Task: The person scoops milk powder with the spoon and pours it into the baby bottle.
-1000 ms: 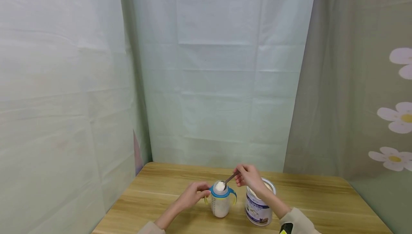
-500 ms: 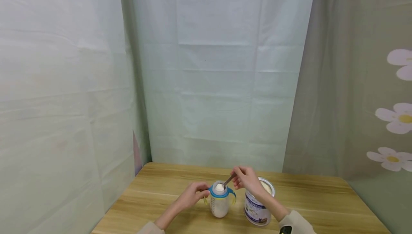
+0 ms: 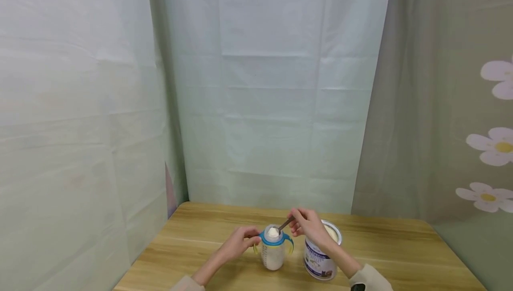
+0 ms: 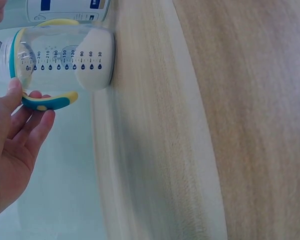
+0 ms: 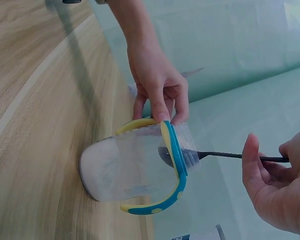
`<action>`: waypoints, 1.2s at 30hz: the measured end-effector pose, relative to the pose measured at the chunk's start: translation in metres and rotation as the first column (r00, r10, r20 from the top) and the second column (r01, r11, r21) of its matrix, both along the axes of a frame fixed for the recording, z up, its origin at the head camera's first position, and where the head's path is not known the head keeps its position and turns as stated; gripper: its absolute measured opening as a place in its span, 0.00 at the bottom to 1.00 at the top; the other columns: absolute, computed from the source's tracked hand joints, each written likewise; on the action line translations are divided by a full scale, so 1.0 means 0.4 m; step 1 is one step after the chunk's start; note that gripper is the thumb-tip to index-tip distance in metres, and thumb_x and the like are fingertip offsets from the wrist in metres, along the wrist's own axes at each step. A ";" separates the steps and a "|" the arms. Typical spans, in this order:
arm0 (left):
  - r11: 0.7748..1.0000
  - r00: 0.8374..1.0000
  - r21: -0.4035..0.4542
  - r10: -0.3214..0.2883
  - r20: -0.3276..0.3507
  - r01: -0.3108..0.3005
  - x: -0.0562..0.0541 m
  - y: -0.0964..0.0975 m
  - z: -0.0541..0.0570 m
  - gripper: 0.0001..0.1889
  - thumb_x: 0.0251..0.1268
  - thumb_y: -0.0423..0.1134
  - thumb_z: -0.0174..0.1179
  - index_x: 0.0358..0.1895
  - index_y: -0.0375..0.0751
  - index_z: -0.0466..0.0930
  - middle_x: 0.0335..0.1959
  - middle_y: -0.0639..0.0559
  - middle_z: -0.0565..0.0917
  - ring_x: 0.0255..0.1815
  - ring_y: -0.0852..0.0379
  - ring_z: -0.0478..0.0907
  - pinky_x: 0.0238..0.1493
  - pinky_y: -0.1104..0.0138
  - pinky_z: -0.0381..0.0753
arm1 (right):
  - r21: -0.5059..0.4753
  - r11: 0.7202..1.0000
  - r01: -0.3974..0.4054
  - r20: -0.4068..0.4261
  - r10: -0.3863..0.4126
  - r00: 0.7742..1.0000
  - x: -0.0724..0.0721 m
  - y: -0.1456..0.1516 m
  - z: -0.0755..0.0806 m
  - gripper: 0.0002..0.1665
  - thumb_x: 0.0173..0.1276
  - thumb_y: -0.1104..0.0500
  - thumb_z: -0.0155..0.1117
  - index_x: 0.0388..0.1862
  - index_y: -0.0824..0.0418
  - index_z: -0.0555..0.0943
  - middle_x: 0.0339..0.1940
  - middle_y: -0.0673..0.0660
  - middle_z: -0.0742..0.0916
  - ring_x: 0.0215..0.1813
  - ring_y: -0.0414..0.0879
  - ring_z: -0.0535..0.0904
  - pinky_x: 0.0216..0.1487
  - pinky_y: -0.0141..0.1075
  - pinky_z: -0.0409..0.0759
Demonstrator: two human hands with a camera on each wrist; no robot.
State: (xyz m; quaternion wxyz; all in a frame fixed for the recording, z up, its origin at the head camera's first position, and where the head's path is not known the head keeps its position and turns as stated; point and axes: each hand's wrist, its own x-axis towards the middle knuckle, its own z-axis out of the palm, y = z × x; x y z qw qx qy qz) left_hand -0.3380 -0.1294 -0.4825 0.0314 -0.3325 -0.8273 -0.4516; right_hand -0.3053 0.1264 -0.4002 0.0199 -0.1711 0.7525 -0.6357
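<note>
A clear baby bottle (image 3: 273,257) with a blue and yellow two-handled collar stands upright on the table. My left hand (image 3: 239,243) grips its left handle, thumb against the collar in the left wrist view. White powder (image 4: 96,57) fills the bottle's bottom. With my right hand (image 3: 310,226) I pinch a dark metal spoon (image 5: 222,155) by its handle. The spoon's bowl sits inside the bottle's mouth, and a white heap of powder (image 3: 273,232) shows there from above. To the right, partly behind my right forearm, is a lidless can (image 3: 319,262) of pale powder.
The wooden table (image 3: 401,251) has rounded back corners. Pale green cloth (image 3: 272,126) hangs behind it, with more cloth at both sides. Large printed flowers (image 3: 486,196) decorate the right-hand cloth.
My right hand has shifted slightly left and down, and the spoon's bowl sits a bit deeper in the bottle's mouth. The left hand keeps its hold on the handle.
</note>
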 end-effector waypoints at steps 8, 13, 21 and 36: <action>1.000 1.000 0.002 -0.003 0.026 0.003 0.003 0.003 0.005 0.08 0.70 0.40 0.57 0.40 0.40 0.82 0.34 0.36 0.84 0.37 0.66 0.79 0.40 0.72 0.78 | 0.022 0.999 -0.023 -0.027 0.024 0.999 0.003 0.003 -0.002 0.23 0.79 0.53 0.48 0.44 0.74 0.77 0.28 0.57 0.82 0.28 0.44 0.80 0.30 0.32 0.83; 1.000 0.999 0.024 -0.002 0.054 0.000 0.000 0.005 0.000 0.07 0.69 0.39 0.57 0.40 0.40 0.82 0.33 0.37 0.84 0.36 0.64 0.79 0.37 0.72 0.77 | 0.039 0.998 -0.042 -0.040 0.043 0.998 0.000 0.009 -0.006 0.24 0.79 0.51 0.48 0.45 0.73 0.77 0.26 0.53 0.82 0.29 0.43 0.79 0.31 0.34 0.84; 1.000 0.998 0.015 -0.009 0.067 0.008 -0.001 0.004 0.004 0.07 0.70 0.40 0.56 0.40 0.41 0.82 0.35 0.37 0.85 0.37 0.62 0.80 0.38 0.71 0.78 | 0.061 0.997 -0.055 -0.049 0.058 0.997 0.000 0.012 -0.005 0.23 0.78 0.51 0.48 0.45 0.72 0.78 0.27 0.53 0.81 0.29 0.42 0.79 0.32 0.37 0.85; 1.000 0.997 0.030 0.002 0.078 -0.005 0.007 0.001 0.004 0.07 0.70 0.39 0.56 0.40 0.41 0.81 0.35 0.37 0.84 0.37 0.59 0.81 0.37 0.71 0.78 | 0.053 0.997 -0.064 -0.033 0.066 0.997 0.001 0.011 -0.008 0.23 0.79 0.52 0.48 0.45 0.73 0.78 0.28 0.55 0.82 0.29 0.41 0.79 0.31 0.33 0.84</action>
